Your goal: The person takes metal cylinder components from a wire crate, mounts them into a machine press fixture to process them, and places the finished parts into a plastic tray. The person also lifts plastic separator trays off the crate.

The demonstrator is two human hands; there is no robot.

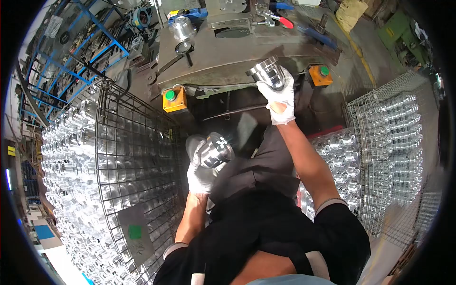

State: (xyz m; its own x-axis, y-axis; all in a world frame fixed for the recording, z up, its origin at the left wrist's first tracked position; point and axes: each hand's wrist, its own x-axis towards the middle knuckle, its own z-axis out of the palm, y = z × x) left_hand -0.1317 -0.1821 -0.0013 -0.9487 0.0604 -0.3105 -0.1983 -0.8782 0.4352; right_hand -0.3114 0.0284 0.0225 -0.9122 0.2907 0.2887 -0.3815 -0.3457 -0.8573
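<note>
My left hand (202,178), in a white glove, is closed round a shiny metal part (214,151) with a flange, held low beside my lap near the left wire cage. In another white glove, my right hand (279,95) grips a second shiny metal part (268,72), tilted, just off the front edge of the machine table (213,61). The two hands are well apart. A further metal part (182,28) stands at the table's back left, with a dark ring-shaped piece (183,47) in front of it.
Green-buttoned orange boxes (175,99) (320,76) flank the table front. A red-handled clamp (280,20) sits at its back. Wire cages (98,142) (375,102) full of metal parts stand left and right. Blue racks (85,28) rise at the upper left.
</note>
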